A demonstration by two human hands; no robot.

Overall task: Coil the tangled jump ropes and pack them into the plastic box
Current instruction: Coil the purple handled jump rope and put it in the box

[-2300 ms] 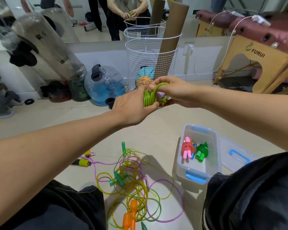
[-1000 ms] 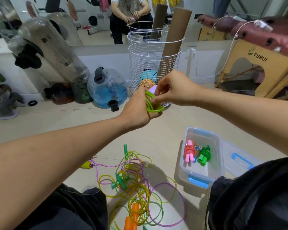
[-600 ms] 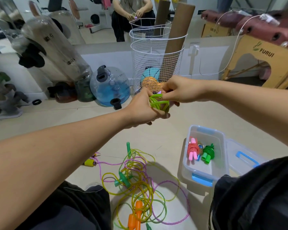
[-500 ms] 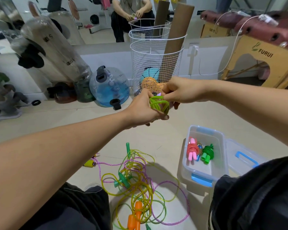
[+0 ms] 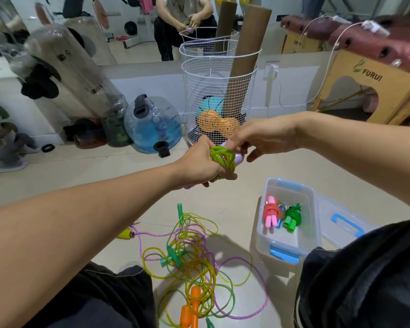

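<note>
Green rope (image 5: 223, 157) wound into a small tight bundle, held up in the air in the middle of the view. Left hand (image 5: 199, 163) curled round the bundle from below and behind, fingers wrapped under it. Right hand (image 5: 258, 138) pinching the top of the bundle near the pale purple handles (image 5: 237, 159), thumb and first fingers together, other fingers loose. Both hands touching the same bundle, so both close to it.

Plastic box (image 5: 310, 235) down on the floor at about 5 o'clock from the bundle, well below it and off to the right. Open, with its lid (image 5: 341, 227) lying flat just beside it at 3 o'clock. Long side of the box running away from the body. Already inside, at the far end: a pink coiled rope (image 5: 270, 213) and a dark green coiled rope (image 5: 292, 217), side by side and touching. Near end of the box bare.

Right hand on the box's side, so likely the easier one for dropping the bundle in. Bundle maybe not tied off yet; hard to tell, since fingers hide the wrap.

Tangled pile of ropes (image 5: 194, 261) on the floor at 6 o'clock from the hands, between the knees, well apart from the box. Still lots to coil there: yellow, purple and green ropes with orange handles (image 5: 191, 308).
</note>
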